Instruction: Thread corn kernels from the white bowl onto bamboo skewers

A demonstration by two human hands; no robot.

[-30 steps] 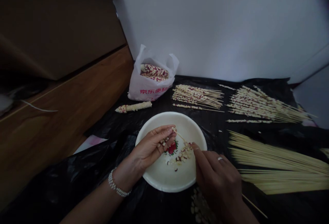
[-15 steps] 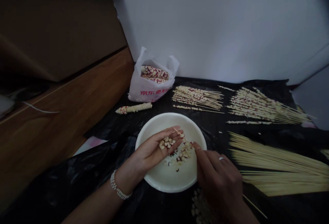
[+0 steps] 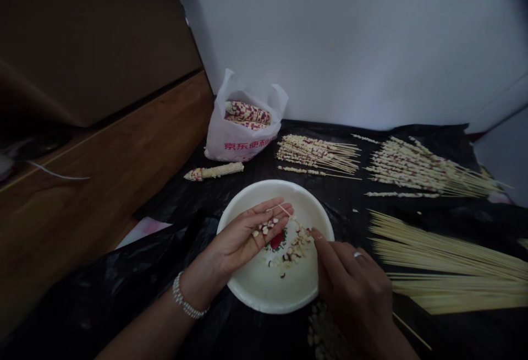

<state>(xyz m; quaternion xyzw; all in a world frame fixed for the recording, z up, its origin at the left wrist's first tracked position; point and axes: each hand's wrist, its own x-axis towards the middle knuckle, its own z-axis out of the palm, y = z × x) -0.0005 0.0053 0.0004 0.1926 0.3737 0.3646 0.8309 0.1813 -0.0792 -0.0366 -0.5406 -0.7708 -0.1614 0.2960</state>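
My left hand (image 3: 251, 230) is over the white basin (image 3: 274, 299), palm up with its fingers extended. Loose corn kernels (image 3: 265, 228), pale and dark red, lie in that palm. From the right, my right hand (image 3: 355, 277) pinches a thin skewer (image 3: 284, 210) that carries a few kernels near its front. The skewer's bare tip crosses the left fingers, and its tail emerges behind the right hand. More loose kernels (image 3: 299, 247) lie in the basin, beside a red and green print on its bottom.
Behind the basin, a plastic bag (image 3: 243, 145) holds corn cobs, and a mostly stripped cob (image 3: 214, 172) lies in front. Threaded skewers form two piles (image 3: 313, 151) (image 3: 416, 167). Bare skewers (image 3: 445, 266) lie at right on black sheeting (image 3: 173, 244). Blurred kernels (image 3: 325, 332) show below the basin.
Fewer kernels show in my left palm, and its fingers have shifted slightly. The red print in the basin is more exposed. My right hand keeps its pinch on the skewer.
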